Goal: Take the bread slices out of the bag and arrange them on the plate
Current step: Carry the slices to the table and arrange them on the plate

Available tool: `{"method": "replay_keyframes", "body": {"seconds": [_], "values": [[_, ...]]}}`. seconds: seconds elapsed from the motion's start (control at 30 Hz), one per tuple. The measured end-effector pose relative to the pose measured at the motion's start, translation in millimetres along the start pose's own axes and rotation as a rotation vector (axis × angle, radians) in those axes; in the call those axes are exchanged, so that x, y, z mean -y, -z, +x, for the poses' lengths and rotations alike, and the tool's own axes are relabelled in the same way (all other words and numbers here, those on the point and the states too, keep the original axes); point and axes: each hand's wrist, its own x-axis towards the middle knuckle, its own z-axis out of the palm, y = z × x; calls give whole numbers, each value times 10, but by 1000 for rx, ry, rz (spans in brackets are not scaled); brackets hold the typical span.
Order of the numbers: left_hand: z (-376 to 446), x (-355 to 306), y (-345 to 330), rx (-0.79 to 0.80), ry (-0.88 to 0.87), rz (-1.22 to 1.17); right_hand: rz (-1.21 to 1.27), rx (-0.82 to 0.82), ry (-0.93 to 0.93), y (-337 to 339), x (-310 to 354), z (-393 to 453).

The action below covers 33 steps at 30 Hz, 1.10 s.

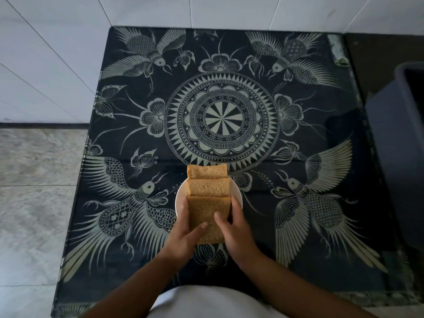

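Brown bread, 3 slices in view, lies in an overlapping row on the white plate [180, 198] at lower centre of the frame. The nearest slice [207, 216] is held between both hands: the left hand [183, 235] grips its left edge, the right hand [234, 230] its right edge, thumbs on top. Likely light, soft and crumbly, it should be pinched gently at the crusts. The farthest slice [206, 171] overhangs the plate's far rim. Beneath lies a dark patterned tabletop [220, 115]. No bag is visible.

Home interior: patterned glass-topped table [229, 99], white tiled wall [57, 53], marble floor [34, 180], grey bin [399, 145].
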Motion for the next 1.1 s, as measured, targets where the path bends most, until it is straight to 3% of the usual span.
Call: {"method": "replay_keyframes", "body": {"seconds": [0.27, 0.5, 0.73, 1.1], "values": [[36, -21, -2, 8, 32, 114, -99, -32, -47, -31, 35, 54], [-17, -84, -61, -173, 40, 132, -169, -159, -135, 50, 43, 41], [-110, -39, -109, -172, 107, 371, -298, -123, -182, 33, 109, -44], [-98, -36, -90, -157, 32, 399, -357, -38, -122, 26, 138, -201]]}}
